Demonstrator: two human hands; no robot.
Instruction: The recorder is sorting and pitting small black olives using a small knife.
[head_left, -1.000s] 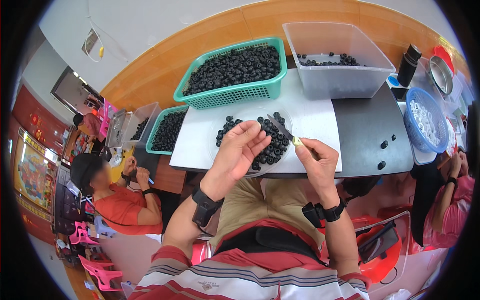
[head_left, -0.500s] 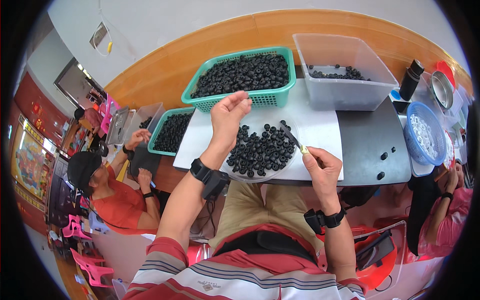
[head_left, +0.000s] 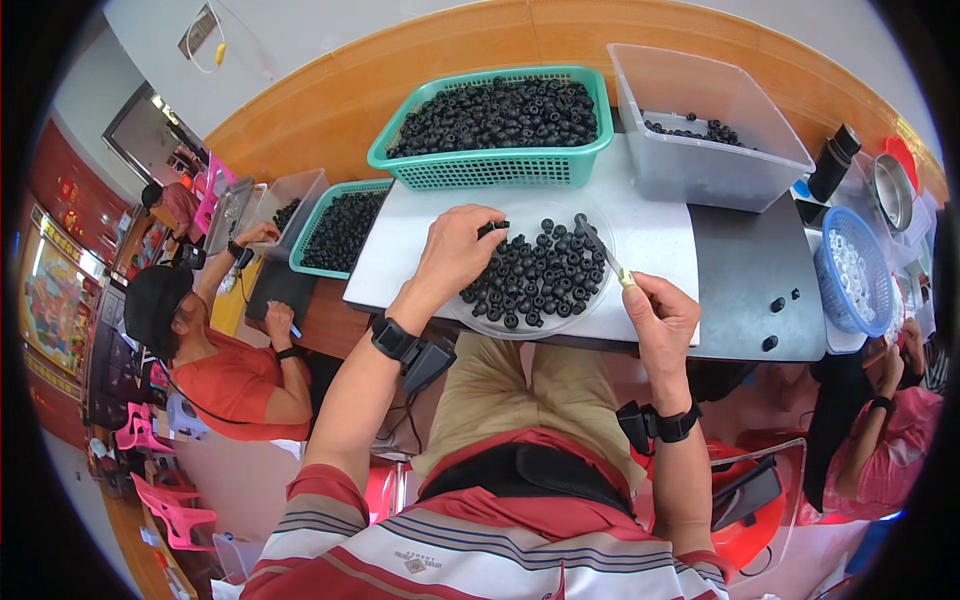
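Note:
My left hand (head_left: 456, 247) is closed at the upper left of the pile, with a small black ring-like part (head_left: 492, 228) pinched between thumb and fingertips. In my right hand (head_left: 664, 318) is a small knife (head_left: 603, 250), gripped by its pale yellow-green handle. The blade points up and left over the right edge of the pile. Small round black parts (head_left: 540, 275) with holes lie heaped on a clear round tray (head_left: 478, 325). Beneath it is a white board (head_left: 655, 240).
A green basket (head_left: 490, 172) full of black parts stands behind the board, another green basket (head_left: 300, 262) at its left. Back right is a clear bin (head_left: 715, 175). Loose black parts (head_left: 770, 342) lie on the dark tabletop (head_left: 745, 270). Co-workers sit on both sides.
My left hand has come down from the green basket's front edge to the pile and now pinches a black part. The knife stays in my right hand. The whole view has shifted slightly.

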